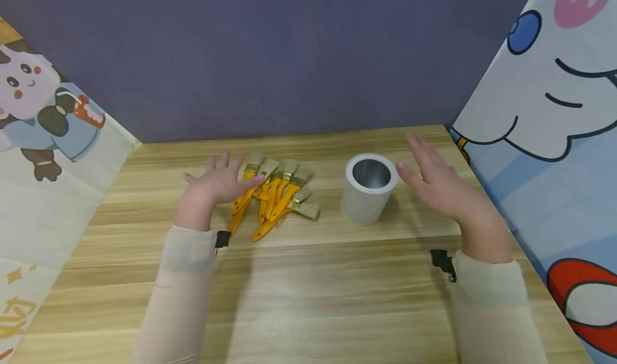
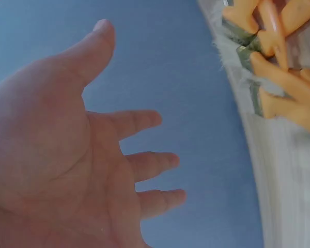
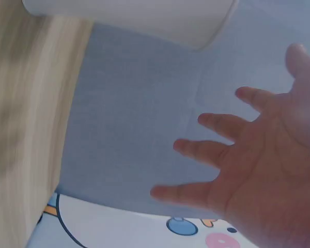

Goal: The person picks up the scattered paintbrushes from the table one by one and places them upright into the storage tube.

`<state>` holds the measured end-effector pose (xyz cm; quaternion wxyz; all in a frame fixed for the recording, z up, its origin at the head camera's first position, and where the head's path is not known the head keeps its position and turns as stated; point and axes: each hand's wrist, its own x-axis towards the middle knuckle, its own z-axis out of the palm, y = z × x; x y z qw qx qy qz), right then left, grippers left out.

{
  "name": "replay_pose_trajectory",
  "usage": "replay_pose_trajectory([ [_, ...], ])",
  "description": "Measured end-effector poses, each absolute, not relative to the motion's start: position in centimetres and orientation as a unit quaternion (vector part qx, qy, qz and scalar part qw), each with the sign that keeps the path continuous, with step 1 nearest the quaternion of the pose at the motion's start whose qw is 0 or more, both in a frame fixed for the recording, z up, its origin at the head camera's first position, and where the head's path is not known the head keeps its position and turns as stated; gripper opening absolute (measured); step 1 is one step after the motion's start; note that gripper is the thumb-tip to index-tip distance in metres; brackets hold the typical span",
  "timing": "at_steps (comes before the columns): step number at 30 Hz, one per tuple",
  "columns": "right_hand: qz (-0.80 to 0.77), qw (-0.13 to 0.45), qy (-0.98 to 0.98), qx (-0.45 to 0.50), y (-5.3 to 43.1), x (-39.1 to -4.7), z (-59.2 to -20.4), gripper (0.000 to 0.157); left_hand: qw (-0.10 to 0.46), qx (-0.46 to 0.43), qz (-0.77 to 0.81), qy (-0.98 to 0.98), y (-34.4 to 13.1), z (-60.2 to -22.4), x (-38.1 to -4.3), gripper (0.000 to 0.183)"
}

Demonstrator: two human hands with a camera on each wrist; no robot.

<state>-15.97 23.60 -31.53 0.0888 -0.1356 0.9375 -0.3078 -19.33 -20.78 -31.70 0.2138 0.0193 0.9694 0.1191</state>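
My left hand (image 1: 217,184) hovers at the left side of a pile of paintbrushes (image 1: 277,192), fingers spread and holding nothing. The brushes have orange handles, metal bands and pale bristles, and lie overlapping one another; the hand covers part of the pile's left side in the head view. To the right of them a white can (image 1: 365,203) stands upright, its top uncovered and its grey inside showing. My right hand (image 1: 438,184) is raised just right of the can, fingers extended. In the right wrist view its palm (image 3: 268,160) is bare, below the can's side (image 3: 129,15).
The wooden table (image 1: 337,300) ends at a dark blue-grey wall (image 1: 289,59) at the back. Cartoon-printed panels flank it, one at the left (image 1: 48,192) and one at the right (image 1: 554,203). Small black clips (image 1: 223,239) sit at both sleeve cuffs.
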Motion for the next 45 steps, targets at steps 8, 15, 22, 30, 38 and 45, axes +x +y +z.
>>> replay_pose_trajectory([
  [8,-0.333,0.095,0.923,-0.17,21.6,-15.8,-33.8,0.089,0.244,0.016,0.126,0.961,-20.9,-34.6,-19.4,0.095],
  [15,-0.31,0.089,0.931,-0.173,20.9,-16.4,-34.2,0.093,0.257,0.023,0.123,0.958,-21.0,-35.5,-20.4,0.093],
  [22,-0.312,0.096,0.931,-0.161,20.6,-16.9,-34.3,0.101,0.285,0.043,0.163,0.943,-21.0,-35.5,-20.6,0.089],
  [30,-0.323,0.077,0.934,-0.132,20.7,-16.8,-36.5,0.108,0.27,0.039,0.175,0.946,-21.2,-37.2,-19.9,0.083],
  [38,-0.332,0.043,0.935,-0.117,20.4,-17.0,-37.1,0.107,0.22,0.049,0.127,0.966,-21.5,-37.3,-21.2,0.075],
  [45,-0.34,0.048,0.935,-0.084,20.1,-17.2,-37.5,0.11,0.212,0.042,0.094,0.972,-21.5,-37.0,-23.1,0.067],
])
